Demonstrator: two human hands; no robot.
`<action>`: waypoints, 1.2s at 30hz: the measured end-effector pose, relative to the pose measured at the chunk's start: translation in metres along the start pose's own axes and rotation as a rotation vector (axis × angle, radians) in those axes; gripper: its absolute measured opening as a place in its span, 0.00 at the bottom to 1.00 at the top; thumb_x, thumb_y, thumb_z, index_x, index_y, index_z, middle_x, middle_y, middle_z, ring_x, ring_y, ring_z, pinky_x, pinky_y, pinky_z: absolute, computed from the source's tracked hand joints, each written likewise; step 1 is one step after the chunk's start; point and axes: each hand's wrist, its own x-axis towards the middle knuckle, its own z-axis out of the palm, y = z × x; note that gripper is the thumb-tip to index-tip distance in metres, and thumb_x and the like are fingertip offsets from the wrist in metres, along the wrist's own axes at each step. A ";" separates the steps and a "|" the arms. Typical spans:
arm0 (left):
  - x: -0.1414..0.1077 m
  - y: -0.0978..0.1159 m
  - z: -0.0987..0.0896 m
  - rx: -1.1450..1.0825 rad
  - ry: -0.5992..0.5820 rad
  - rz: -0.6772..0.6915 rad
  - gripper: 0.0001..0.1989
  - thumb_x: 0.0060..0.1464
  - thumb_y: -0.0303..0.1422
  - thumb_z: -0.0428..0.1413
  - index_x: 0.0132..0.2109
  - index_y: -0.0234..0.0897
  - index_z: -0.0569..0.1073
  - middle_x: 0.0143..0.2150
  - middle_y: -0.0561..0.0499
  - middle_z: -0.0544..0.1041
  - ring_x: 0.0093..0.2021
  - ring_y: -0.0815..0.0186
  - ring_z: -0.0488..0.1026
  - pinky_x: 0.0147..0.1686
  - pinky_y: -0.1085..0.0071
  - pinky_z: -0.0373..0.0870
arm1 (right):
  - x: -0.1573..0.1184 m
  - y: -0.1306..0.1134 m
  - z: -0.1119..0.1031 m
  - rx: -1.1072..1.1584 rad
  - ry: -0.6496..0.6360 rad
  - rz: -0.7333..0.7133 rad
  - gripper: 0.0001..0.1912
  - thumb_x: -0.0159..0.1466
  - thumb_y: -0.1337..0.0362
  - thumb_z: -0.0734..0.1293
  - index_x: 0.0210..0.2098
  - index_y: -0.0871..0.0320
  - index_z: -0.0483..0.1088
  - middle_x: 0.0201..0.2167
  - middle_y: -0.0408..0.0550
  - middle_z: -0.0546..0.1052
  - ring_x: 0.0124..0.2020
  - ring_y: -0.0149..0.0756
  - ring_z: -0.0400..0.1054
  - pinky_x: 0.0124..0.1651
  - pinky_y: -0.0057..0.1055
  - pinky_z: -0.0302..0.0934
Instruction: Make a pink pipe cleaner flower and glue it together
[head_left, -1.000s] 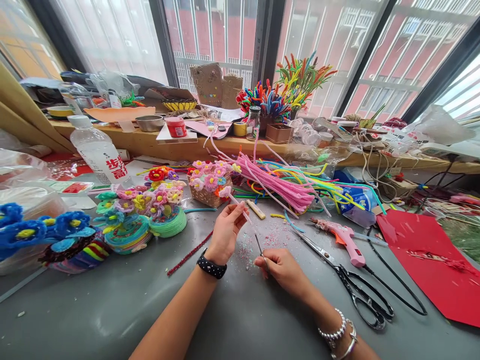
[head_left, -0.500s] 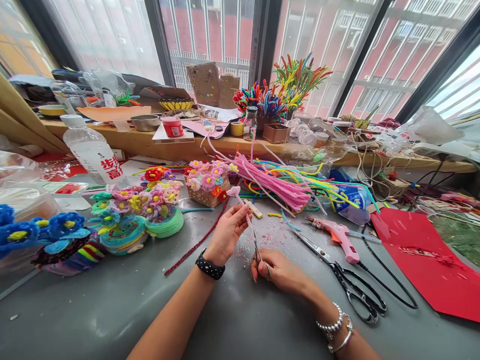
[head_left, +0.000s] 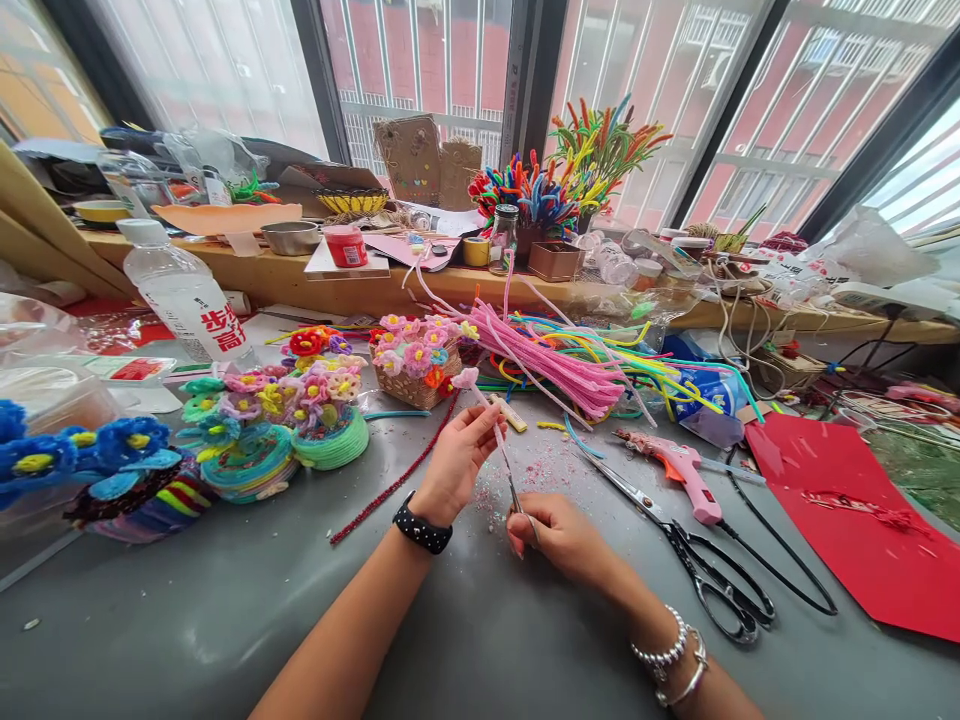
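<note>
My left hand [head_left: 456, 462] is closed in a pinch on a pale pink pipe cleaner [head_left: 466, 379], whose bunched upper end sticks out beyond the fingertips. Its thin lower length slants down toward my right hand [head_left: 556, 535]. That hand is closed around a small pair of scissors [head_left: 513, 490], with the blades pointing up at the stem. Whether the blades are touching or cutting it is too fine to tell. Pink fluff and glitter [head_left: 551, 470] lie scattered on the grey table [head_left: 225, 620] around both hands.
A bundle of pink pipe cleaners [head_left: 547, 360] lies ahead. Large black-handled scissors [head_left: 705, 560], a pink glue gun [head_left: 686, 470] and red card [head_left: 847, 530] are on the right. Fuzzy flower pots [head_left: 330, 440], a flower basket [head_left: 409, 385] and a bottle [head_left: 187, 295] stand left.
Very little differs. My right hand and the small scissors have shifted slightly along the stem, and the whole view has moved a touch. Both hands keep their holds.
</note>
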 end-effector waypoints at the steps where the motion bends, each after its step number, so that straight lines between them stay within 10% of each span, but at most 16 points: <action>1: 0.001 0.001 0.000 -0.005 0.010 0.004 0.09 0.37 0.27 0.61 0.28 0.31 0.69 0.25 0.54 0.71 0.26 0.76 0.69 0.28 0.81 0.64 | 0.000 -0.001 0.000 -0.005 0.022 0.016 0.33 0.55 0.39 0.49 0.15 0.60 0.62 0.17 0.42 0.64 0.22 0.27 0.58 0.29 0.26 0.52; 8: 0.002 0.003 -0.003 0.001 0.034 0.018 0.08 0.38 0.28 0.61 0.28 0.32 0.69 0.25 0.54 0.72 0.27 0.76 0.69 0.28 0.80 0.64 | -0.001 -0.004 -0.001 -0.004 0.149 0.093 0.31 0.53 0.38 0.52 0.11 0.60 0.58 0.13 0.40 0.60 0.19 0.25 0.54 0.27 0.25 0.51; 36: 0.000 0.001 0.000 0.109 -0.022 -0.060 0.08 0.37 0.30 0.62 0.26 0.32 0.70 0.24 0.54 0.71 0.25 0.76 0.67 0.27 0.80 0.60 | -0.003 -0.006 -0.006 -0.066 -0.039 0.019 0.37 0.49 0.34 0.45 0.18 0.61 0.63 0.21 0.45 0.67 0.24 0.29 0.58 0.28 0.27 0.53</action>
